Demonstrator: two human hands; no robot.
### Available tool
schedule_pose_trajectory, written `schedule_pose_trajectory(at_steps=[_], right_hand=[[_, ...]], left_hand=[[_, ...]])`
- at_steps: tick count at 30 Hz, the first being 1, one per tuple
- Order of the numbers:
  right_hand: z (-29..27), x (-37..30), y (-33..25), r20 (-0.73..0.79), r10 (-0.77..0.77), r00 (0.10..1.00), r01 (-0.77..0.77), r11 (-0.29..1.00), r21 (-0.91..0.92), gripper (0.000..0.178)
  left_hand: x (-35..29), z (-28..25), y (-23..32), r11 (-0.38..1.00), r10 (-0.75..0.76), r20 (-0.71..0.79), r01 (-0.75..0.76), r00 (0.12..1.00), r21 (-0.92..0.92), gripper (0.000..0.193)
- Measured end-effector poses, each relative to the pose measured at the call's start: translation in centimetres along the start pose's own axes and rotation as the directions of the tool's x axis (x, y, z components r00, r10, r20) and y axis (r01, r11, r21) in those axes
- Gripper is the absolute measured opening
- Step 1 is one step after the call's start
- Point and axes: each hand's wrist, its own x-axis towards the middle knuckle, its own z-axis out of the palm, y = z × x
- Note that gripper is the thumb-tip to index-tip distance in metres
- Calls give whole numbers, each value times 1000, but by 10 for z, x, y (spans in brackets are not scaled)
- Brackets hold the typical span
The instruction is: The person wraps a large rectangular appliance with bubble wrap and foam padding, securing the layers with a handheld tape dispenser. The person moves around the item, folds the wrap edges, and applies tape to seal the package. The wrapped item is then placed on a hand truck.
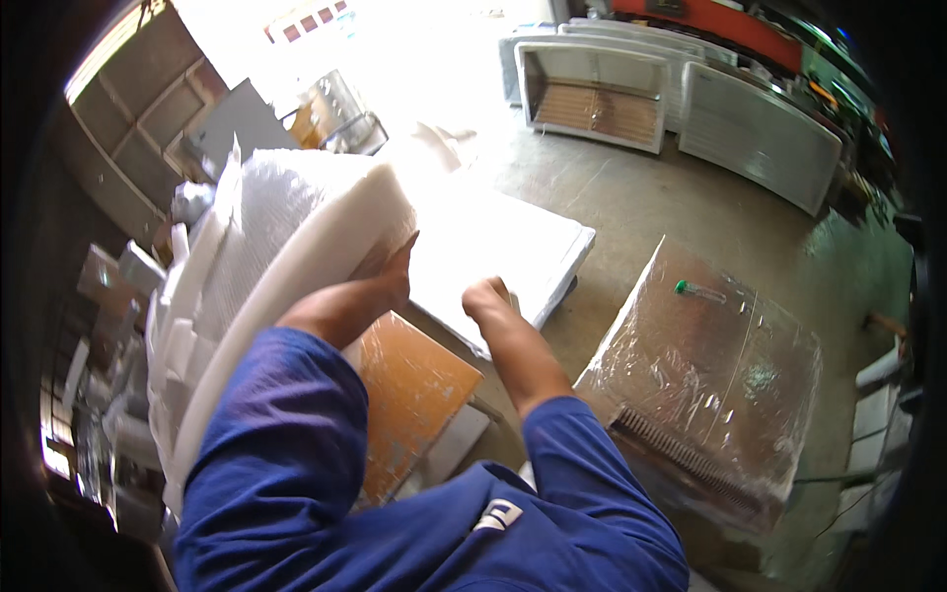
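A large bundle of white foam or bubble wrap sheeting [314,232] stands at my left, with a thick rounded edge. My left hand [397,274] rests against the end of that edge, its visible fingers stretched out; part of the hand is hidden. Beyond and between my arms lies a flat white panel [493,242], washed out by glare. Over its near right part is my right hand [487,296], closed in a fist. A small sliver shows beside its fingers, too little to name.
An orange scuffed board [414,380] sits below my left forearm. At the right is a plastic-wrapped metallic box [691,365] bearing a green-capped clear tube [700,291]. White-framed panels [760,133] and a cabinet [592,94] stand at the back. Clutter lines the left side.
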Motion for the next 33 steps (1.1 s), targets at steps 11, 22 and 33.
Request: schedule_pose_trajectory(at_steps=[11, 22, 33], right_hand=[[262, -128, -77, -382, -70, 922, 386, 270, 882, 66], [202, -275, -57, -782, -8, 623, 774, -136, 618, 33], [156, -308, -185, -958, -113, 264, 964, -5, 267, 30]], left_hand=[[-15, -63, -18, -537, -136, 40, -108, 990, 837, 65], [-212, -64, -21, 857, -257, 311, 67, 915, 510, 77], [-332, -215, 19, 981, -158, 217, 129, 963, 142, 58]])
